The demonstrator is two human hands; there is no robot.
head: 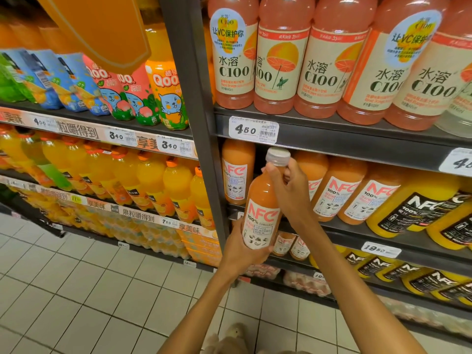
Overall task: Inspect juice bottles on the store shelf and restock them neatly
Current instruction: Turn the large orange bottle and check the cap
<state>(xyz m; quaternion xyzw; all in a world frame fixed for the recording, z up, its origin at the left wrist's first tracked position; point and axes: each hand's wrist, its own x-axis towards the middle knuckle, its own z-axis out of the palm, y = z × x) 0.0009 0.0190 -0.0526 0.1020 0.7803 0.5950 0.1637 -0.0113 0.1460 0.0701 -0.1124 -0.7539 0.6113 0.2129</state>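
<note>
An orange NFC juice bottle [260,215] with a white label and a pale grey cap is held tilted in front of the middle shelf [357,233]. My left hand [242,251] grips its base from below. My right hand [291,190] holds its neck just under the cap. Behind it on the shelf stand more NFC bottles of the same kind [334,192], one at the far left [236,172], with a gap where the held bottle is.
Pink C100 bottles [281,60] fill the shelf above. Yellow NFC bottles with black labels [419,208] stand to the right and on the shelf below. The left bay holds Qoo bottles [166,93] and orange juice bottles [153,180]. White tiled floor [76,290] lies below.
</note>
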